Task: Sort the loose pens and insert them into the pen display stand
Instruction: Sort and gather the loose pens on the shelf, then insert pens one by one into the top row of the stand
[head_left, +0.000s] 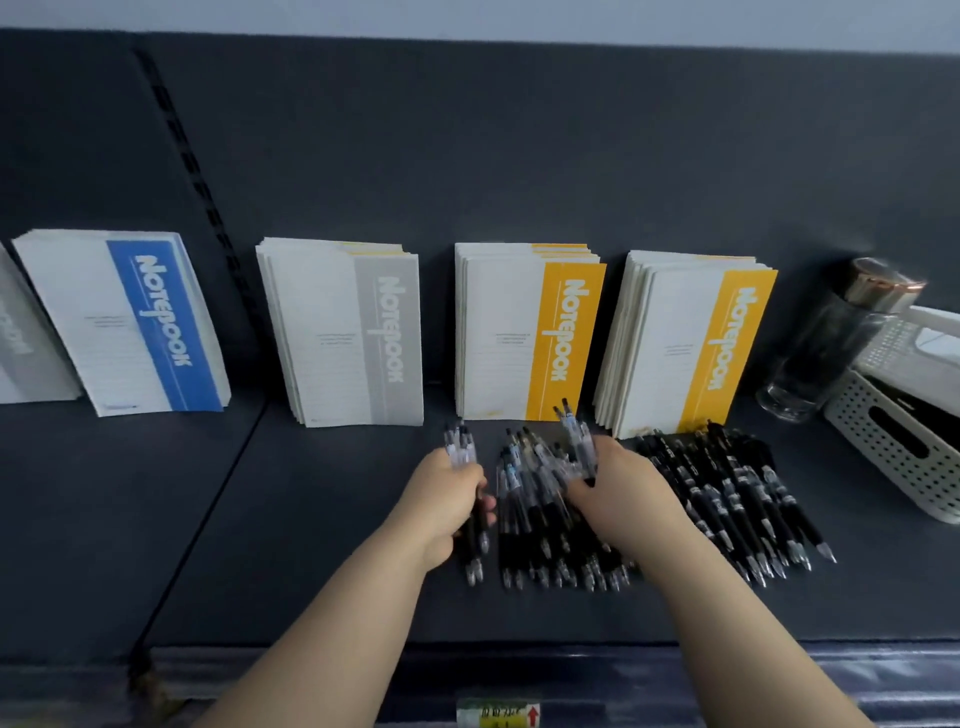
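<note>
Head view: mid-sort; left hand (447, 501) grips a bundle (460, 448), right hand (623, 486) seemingly pinches pens (577, 434) from the pile (535, 519); next, merge them

We log notebook stacks leaning on the dark back panel (467, 156) of the shelf (311, 545) — blue-banded stack (156, 322), grey-banded stack (358, 332), then two yellow-banded stacks (530, 332) (696, 348), plus another grey one (21, 343) cut off at the left edge. At far right we see a glass bottle (826, 343) with a copper lid, just beside a white perforated basket (893, 441) — a small label (498, 714) sits on the shelf's front edge.
</note>
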